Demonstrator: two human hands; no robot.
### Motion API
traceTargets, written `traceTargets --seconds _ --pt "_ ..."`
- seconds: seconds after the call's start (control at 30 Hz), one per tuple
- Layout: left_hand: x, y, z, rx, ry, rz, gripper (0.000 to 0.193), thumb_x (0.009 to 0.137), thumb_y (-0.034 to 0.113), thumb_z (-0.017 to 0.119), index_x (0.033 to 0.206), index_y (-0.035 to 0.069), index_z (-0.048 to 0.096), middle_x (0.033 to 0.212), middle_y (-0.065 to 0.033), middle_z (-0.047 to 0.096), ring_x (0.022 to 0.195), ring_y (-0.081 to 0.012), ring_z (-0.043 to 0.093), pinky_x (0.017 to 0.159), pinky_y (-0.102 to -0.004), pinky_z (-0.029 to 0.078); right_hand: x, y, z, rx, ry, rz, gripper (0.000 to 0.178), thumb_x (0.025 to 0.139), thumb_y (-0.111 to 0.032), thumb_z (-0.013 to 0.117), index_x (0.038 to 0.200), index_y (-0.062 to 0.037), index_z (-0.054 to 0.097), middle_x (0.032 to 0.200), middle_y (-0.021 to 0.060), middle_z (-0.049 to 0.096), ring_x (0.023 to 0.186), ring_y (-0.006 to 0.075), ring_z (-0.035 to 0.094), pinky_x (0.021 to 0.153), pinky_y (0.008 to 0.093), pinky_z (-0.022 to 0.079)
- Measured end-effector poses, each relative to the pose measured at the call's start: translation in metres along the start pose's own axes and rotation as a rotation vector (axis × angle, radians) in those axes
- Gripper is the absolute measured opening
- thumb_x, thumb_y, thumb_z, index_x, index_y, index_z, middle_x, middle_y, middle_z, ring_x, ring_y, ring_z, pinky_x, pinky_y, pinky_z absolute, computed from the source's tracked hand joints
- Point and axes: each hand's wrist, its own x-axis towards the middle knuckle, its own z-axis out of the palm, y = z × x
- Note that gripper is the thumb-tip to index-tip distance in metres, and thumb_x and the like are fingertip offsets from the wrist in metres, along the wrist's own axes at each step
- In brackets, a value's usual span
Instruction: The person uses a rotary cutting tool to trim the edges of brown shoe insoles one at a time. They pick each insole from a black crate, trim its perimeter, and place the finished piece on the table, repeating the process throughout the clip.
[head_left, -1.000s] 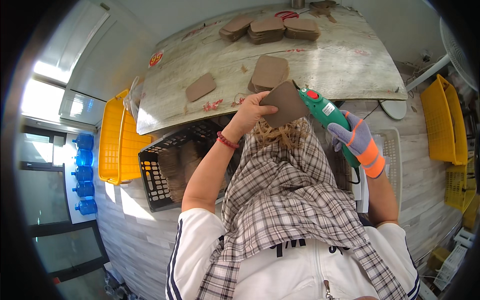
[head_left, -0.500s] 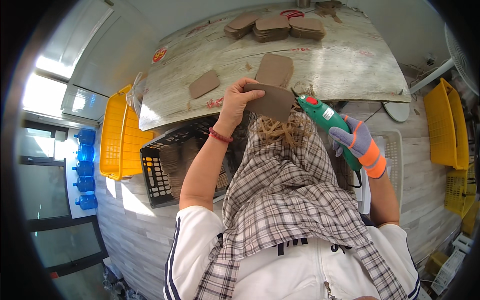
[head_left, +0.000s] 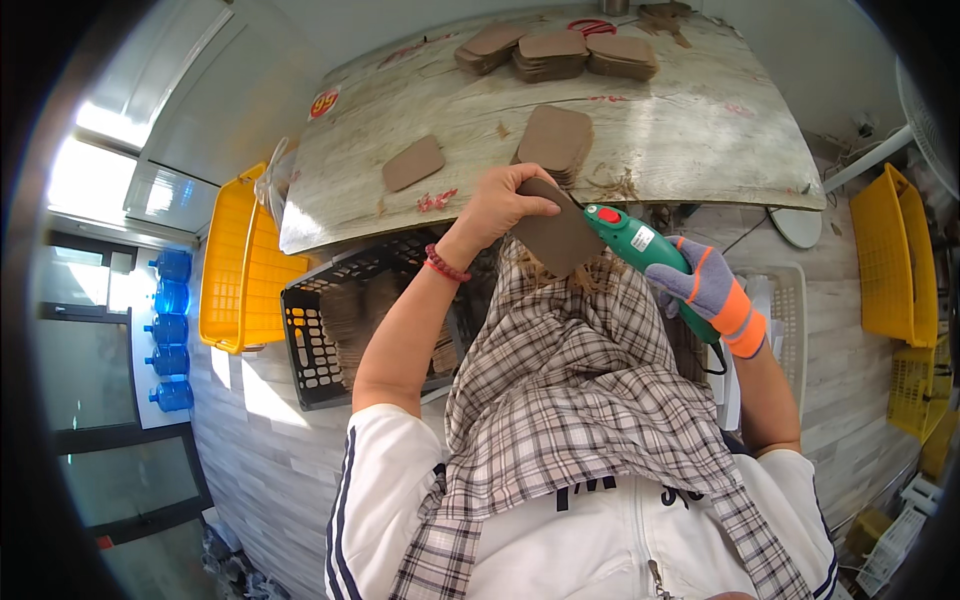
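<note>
Brown, thin, flexible-looking sheet material with rounded corners forms the held panel (head_left: 556, 238), found at the middle of the near edge of the pale, wood-grained surface (head_left: 700, 150), tilted above the person's lap. The bare left hand (head_left: 505, 203) has its grip clamped on the panel's upper left part, thumb on top. The right hand (head_left: 702, 287), in a grey and orange knitted glove, has its grip closed around a green, elongated power tool with a red button (head_left: 640, 245); the tool's dark tip lies at the panel's upper right edge, though whether it touches cannot be told. A stack of similar brown panels (head_left: 556, 138) stands just beyond the left hand, near the same edge; one loose brown panel (head_left: 414, 164) lies toward the near left corner. Three further brown stacks (head_left: 551, 55) stand along the far edge. Curled tan trimmings (head_left: 605, 272) rest on the grey plaid apron (head_left: 570, 370). On this evidence, the step in hand is judged to be trimming the panel's rim. The next move appears to call for a firm left grip, with the fingers clear of the tip and the tool guided along the edge.
</note>
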Motion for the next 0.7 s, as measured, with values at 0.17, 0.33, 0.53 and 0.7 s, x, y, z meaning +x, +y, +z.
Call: traceTargets --seconds 0.17,0.33,0.53,0.7 --pt "-0.003 0.004 0.003 0.114 -0.037 0.005 0.026 0.071 0.002 0.07 0.096 0.005 0.061 0.086 0.0004 0.063 0.082 -0.007 0.056 0.073 -0.0221 0.045 0.004 -0.006 0.007 0.004 -0.006 0.01 0.038 0.081 -0.027 0.071 0.104 -0.0001 0.058 0.073 0.0008 0.059 0.055 0.0054 0.053 0.048 0.0211 0.044" --pt "-0.004 0.005 0.0 0.131 -0.101 0.02 0.038 0.07 -0.002 0.068 0.106 0.005 0.058 0.095 -0.0006 0.062 0.086 -0.0089 0.057 0.079 -0.0241 0.045 0.008 -0.006 0.01 0.019 -0.014 0.02 0.037 0.08 -0.026 0.071 0.103 0.0 0.058 0.071 0.0006 0.058 0.054 0.0057 0.052 0.048 0.0211 0.043" --pt "-0.007 0.008 0.004 0.1 -0.143 0.04 0.052 0.069 -0.004 0.068 0.118 0.005 0.055 0.102 -0.0027 0.061 0.088 -0.0102 0.058 0.083 -0.0254 0.045 0.015 -0.005 0.018 0.017 -0.044 -0.005 0.038 0.084 -0.026 0.067 0.108 0.001 0.055 0.068 0.0007 0.056 0.053 0.0064 0.053 0.049 0.0211 0.044" --pt "-0.003 -0.019 -0.011 -0.086 -0.055 -0.006 0.053 0.071 -0.003 0.068 0.122 0.004 0.053 0.102 -0.0064 0.06 0.086 -0.0134 0.058 0.08 -0.0266 0.048 0.023 0.003 0.023 0.134 -0.007 -0.015 0.035 0.083 -0.023 0.068 0.105 0.0021 0.056 0.068 0.0014 0.057 0.053 0.0073 0.053 0.047 0.0224 0.044"
